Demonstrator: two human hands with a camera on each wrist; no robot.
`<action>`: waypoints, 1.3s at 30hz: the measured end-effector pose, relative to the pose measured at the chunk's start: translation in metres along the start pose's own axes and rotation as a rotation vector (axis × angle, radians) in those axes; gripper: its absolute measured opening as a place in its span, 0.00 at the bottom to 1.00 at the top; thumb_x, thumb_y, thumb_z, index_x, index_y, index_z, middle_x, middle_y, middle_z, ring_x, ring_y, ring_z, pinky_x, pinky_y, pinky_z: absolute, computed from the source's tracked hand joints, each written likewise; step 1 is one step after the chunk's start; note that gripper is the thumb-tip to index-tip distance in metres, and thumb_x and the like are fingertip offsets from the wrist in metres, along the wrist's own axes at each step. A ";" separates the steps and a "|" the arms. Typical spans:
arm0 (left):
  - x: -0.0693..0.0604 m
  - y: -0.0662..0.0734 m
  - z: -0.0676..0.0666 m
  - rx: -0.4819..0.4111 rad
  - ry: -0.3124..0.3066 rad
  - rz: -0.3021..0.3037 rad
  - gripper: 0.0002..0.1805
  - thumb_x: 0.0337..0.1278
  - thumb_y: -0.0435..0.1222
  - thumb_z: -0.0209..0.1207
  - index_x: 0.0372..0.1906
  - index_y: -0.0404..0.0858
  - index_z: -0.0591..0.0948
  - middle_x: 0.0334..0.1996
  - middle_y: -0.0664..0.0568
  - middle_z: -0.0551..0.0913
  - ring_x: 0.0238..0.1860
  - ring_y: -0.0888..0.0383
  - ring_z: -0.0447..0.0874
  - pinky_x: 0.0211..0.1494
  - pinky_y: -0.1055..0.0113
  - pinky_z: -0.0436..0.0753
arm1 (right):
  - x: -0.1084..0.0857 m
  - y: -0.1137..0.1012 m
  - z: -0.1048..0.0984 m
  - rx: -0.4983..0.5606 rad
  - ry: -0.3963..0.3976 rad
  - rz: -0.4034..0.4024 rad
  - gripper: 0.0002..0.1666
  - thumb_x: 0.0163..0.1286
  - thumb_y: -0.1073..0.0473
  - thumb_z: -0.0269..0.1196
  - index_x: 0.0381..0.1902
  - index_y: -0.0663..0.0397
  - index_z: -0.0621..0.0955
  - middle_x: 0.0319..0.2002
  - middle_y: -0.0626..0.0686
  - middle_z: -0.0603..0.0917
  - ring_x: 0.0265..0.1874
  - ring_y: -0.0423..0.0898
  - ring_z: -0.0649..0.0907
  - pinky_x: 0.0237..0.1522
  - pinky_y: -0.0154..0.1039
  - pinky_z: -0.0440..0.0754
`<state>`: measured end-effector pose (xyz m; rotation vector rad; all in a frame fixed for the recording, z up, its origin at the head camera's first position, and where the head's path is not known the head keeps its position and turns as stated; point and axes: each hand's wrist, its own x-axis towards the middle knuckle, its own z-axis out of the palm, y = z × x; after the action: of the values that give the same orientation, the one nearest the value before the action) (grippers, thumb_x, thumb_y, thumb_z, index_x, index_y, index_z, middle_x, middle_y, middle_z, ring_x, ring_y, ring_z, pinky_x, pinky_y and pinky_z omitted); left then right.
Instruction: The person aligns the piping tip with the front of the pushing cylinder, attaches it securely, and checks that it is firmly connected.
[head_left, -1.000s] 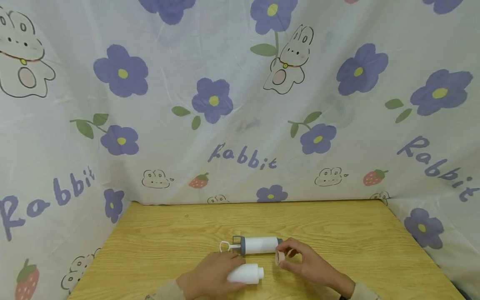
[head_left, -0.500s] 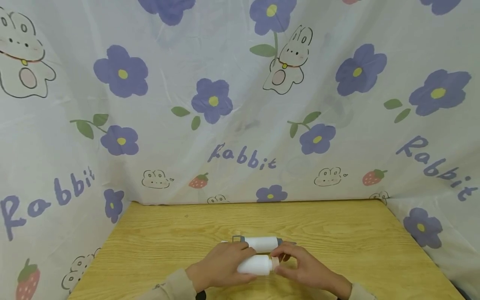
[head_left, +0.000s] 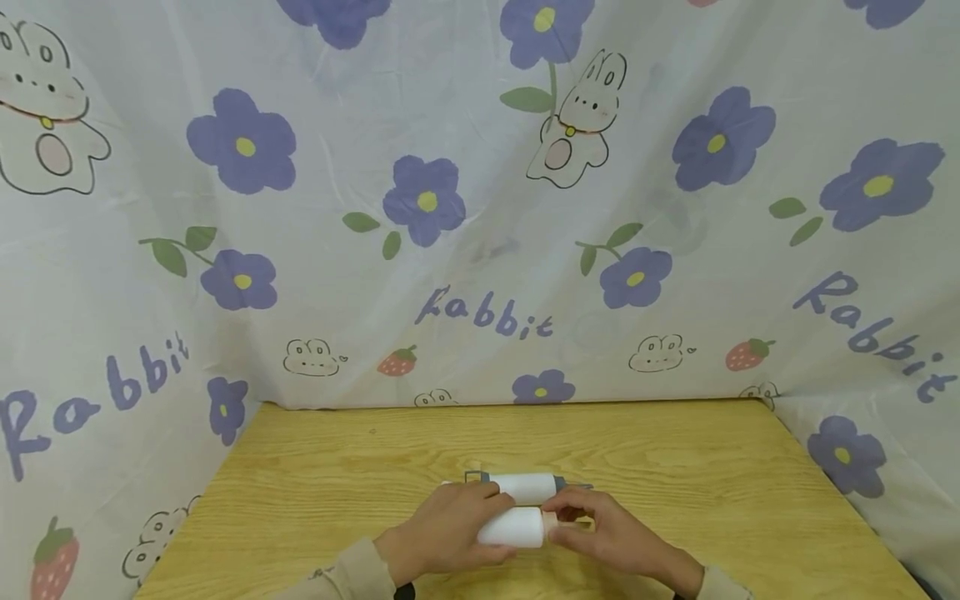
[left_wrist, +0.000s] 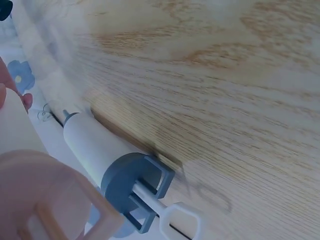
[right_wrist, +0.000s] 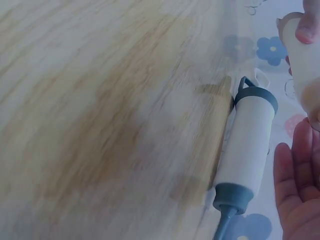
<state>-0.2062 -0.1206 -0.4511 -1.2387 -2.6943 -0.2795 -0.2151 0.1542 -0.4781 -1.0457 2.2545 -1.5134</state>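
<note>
My left hand grips a white tube lying sideways in the head view. At its left-hand end, a pink flange with loops fills the lower left corner of the left wrist view. Fingers and thumb of my right hand pinch a pink cap, which covers the tube's narrow neck. Just behind both hands lies a syringe-like pump with a white barrel and grey ends. Its white pull handle shows in the left wrist view; my left hand hides that handle in the head view.
A wood-grain table carries everything. Around its back and sides hangs a white cloth printed with purple flowers and rabbits. The grey pump's thin nozzle points toward the right-hand side.
My left hand has moved the white tube up and rightward. The pink cap, apart from the tube's neck a second ago, now sits over it. My right hand has shifted slightly.
</note>
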 end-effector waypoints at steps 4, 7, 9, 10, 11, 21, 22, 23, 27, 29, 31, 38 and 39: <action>0.000 0.002 0.000 0.037 0.049 0.030 0.22 0.59 0.58 0.63 0.51 0.50 0.82 0.38 0.61 0.82 0.31 0.70 0.74 0.31 0.76 0.74 | 0.002 0.003 -0.002 0.140 -0.047 0.113 0.17 0.76 0.56 0.58 0.57 0.57 0.82 0.50 0.56 0.84 0.45 0.37 0.82 0.49 0.37 0.82; 0.001 0.004 0.001 0.103 0.093 0.060 0.21 0.58 0.58 0.64 0.49 0.50 0.82 0.36 0.61 0.81 0.30 0.68 0.74 0.30 0.74 0.75 | 0.004 0.004 -0.004 0.266 -0.083 0.243 0.19 0.77 0.53 0.57 0.56 0.60 0.82 0.48 0.52 0.85 0.44 0.40 0.84 0.47 0.38 0.83; 0.001 0.005 0.002 0.157 0.110 0.076 0.21 0.57 0.58 0.64 0.48 0.50 0.81 0.35 0.61 0.80 0.30 0.67 0.75 0.31 0.72 0.76 | 0.005 0.003 -0.006 0.339 -0.107 0.321 0.22 0.77 0.51 0.57 0.55 0.62 0.82 0.45 0.48 0.86 0.41 0.40 0.83 0.45 0.38 0.83; 0.001 0.005 0.002 0.173 0.114 0.081 0.21 0.57 0.59 0.64 0.47 0.50 0.81 0.35 0.61 0.80 0.30 0.66 0.75 0.31 0.72 0.76 | 0.005 0.003 -0.007 0.373 -0.118 0.355 0.22 0.76 0.50 0.57 0.55 0.63 0.82 0.43 0.47 0.86 0.40 0.40 0.83 0.44 0.37 0.82; 0.001 0.005 0.003 0.186 0.114 0.083 0.21 0.57 0.59 0.64 0.47 0.50 0.81 0.35 0.61 0.80 0.30 0.66 0.76 0.32 0.71 0.77 | 0.006 0.002 -0.009 0.400 -0.129 0.377 0.23 0.76 0.50 0.57 0.55 0.64 0.81 0.41 0.46 0.85 0.39 0.40 0.83 0.44 0.37 0.82; 0.000 0.003 0.002 0.049 0.051 -0.021 0.21 0.60 0.58 0.63 0.49 0.49 0.82 0.37 0.60 0.82 0.29 0.69 0.75 0.30 0.74 0.76 | 0.002 -0.004 -0.009 -0.056 -0.009 0.068 0.19 0.76 0.52 0.59 0.59 0.54 0.78 0.52 0.48 0.82 0.47 0.42 0.81 0.50 0.39 0.80; 0.000 0.002 0.001 0.038 0.042 -0.030 0.21 0.60 0.58 0.63 0.50 0.49 0.82 0.37 0.60 0.82 0.29 0.70 0.75 0.30 0.74 0.75 | 0.001 -0.006 -0.008 -0.159 0.026 -0.022 0.18 0.74 0.53 0.61 0.58 0.51 0.78 0.51 0.47 0.81 0.47 0.43 0.80 0.49 0.40 0.80; 0.000 0.002 0.000 0.025 0.034 -0.040 0.21 0.60 0.58 0.62 0.50 0.49 0.82 0.38 0.60 0.82 0.29 0.70 0.75 0.29 0.75 0.74 | 0.001 -0.006 -0.006 -0.246 0.056 -0.108 0.18 0.72 0.54 0.63 0.58 0.48 0.77 0.50 0.45 0.81 0.47 0.43 0.80 0.49 0.39 0.80; 0.001 0.001 -0.001 0.005 0.037 -0.027 0.21 0.61 0.58 0.61 0.50 0.50 0.82 0.38 0.60 0.83 0.29 0.71 0.75 0.28 0.78 0.73 | 0.001 -0.003 -0.002 -0.397 0.112 -0.326 0.22 0.67 0.58 0.69 0.56 0.42 0.76 0.49 0.42 0.81 0.44 0.40 0.79 0.46 0.39 0.81; 0.002 0.002 -0.001 0.011 0.047 -0.013 0.21 0.61 0.59 0.61 0.49 0.50 0.83 0.38 0.61 0.83 0.29 0.71 0.75 0.28 0.78 0.72 | 0.002 -0.001 -0.001 -0.386 0.112 -0.345 0.20 0.67 0.58 0.69 0.55 0.43 0.76 0.48 0.43 0.81 0.43 0.38 0.79 0.44 0.37 0.81; 0.003 0.003 0.000 0.030 0.057 0.001 0.20 0.60 0.59 0.61 0.48 0.50 0.83 0.37 0.61 0.83 0.29 0.72 0.75 0.28 0.78 0.73 | 0.002 0.000 0.000 -0.336 0.102 -0.324 0.17 0.69 0.58 0.67 0.53 0.43 0.77 0.46 0.44 0.82 0.42 0.37 0.80 0.43 0.36 0.82; 0.004 0.009 0.000 0.178 0.126 0.078 0.21 0.57 0.57 0.65 0.48 0.49 0.81 0.36 0.61 0.82 0.31 0.66 0.78 0.35 0.70 0.80 | 0.002 0.006 -0.006 0.035 -0.032 -0.001 0.10 0.76 0.56 0.59 0.49 0.52 0.82 0.42 0.48 0.85 0.38 0.36 0.81 0.43 0.38 0.82; 0.004 0.010 0.000 0.206 0.135 0.090 0.21 0.57 0.58 0.64 0.48 0.49 0.81 0.36 0.61 0.81 0.32 0.65 0.79 0.35 0.69 0.80 | 0.003 0.007 -0.008 0.106 -0.059 0.068 0.11 0.77 0.56 0.58 0.48 0.55 0.82 0.42 0.48 0.85 0.38 0.37 0.81 0.43 0.38 0.82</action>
<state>-0.2016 -0.1113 -0.4492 -1.2288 -2.4735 -0.0679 -0.2240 0.1593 -0.4801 -0.9605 2.1227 -1.5353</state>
